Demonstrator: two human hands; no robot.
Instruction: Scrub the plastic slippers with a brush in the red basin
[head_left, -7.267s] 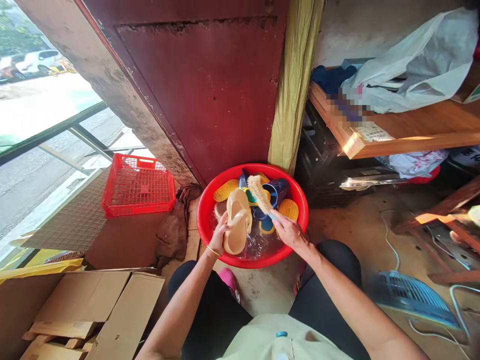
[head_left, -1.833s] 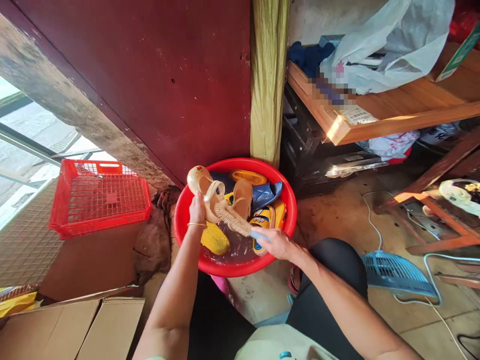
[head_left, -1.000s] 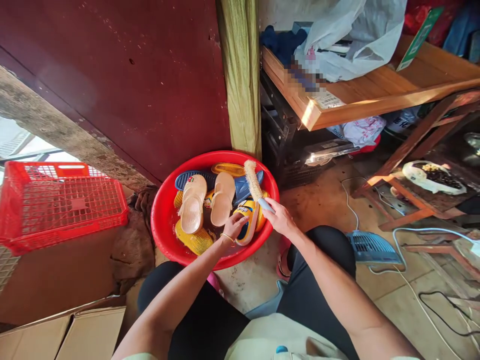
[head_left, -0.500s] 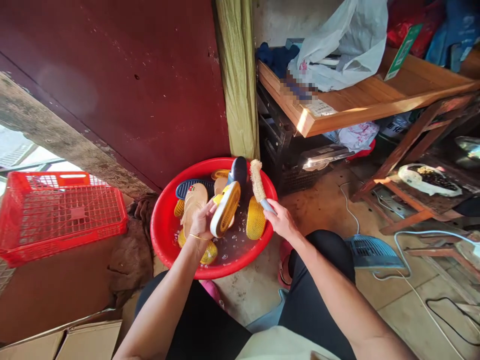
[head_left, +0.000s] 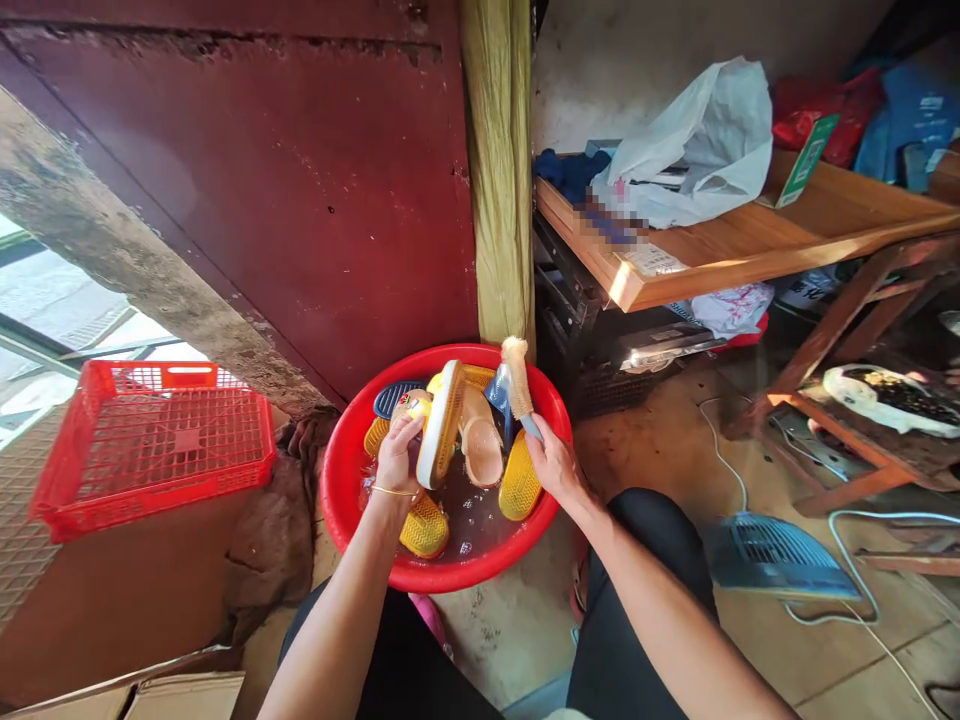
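Note:
My left hand (head_left: 400,455) grips a yellow slipper (head_left: 441,425) with a white edge, held on its side above the red basin (head_left: 442,576). The handle of a brush (head_left: 516,380) is in my right hand (head_left: 559,462), at the basin's right side, bristles pointing up and away from me. Water with bubbles lies in the basin, along with a tan clog (head_left: 481,448), a yellow slipper (head_left: 520,476) at the right, another yellow sole (head_left: 425,528) at the front, and a dark blue sole (head_left: 396,398) at the back left.
A red plastic crate (head_left: 161,440) stands at the left. Behind the basin are a maroon door (head_left: 322,200) and a greenish curtain (head_left: 504,170). A wooden table (head_left: 750,262) holding bags is at the right, with a blue dustpan-like object (head_left: 787,555) and cables on the floor.
The view has shifted, so the basin sits lower and further right. The held slipper is turned more upright and edge-on. The tan clog beside it now shows more fully.

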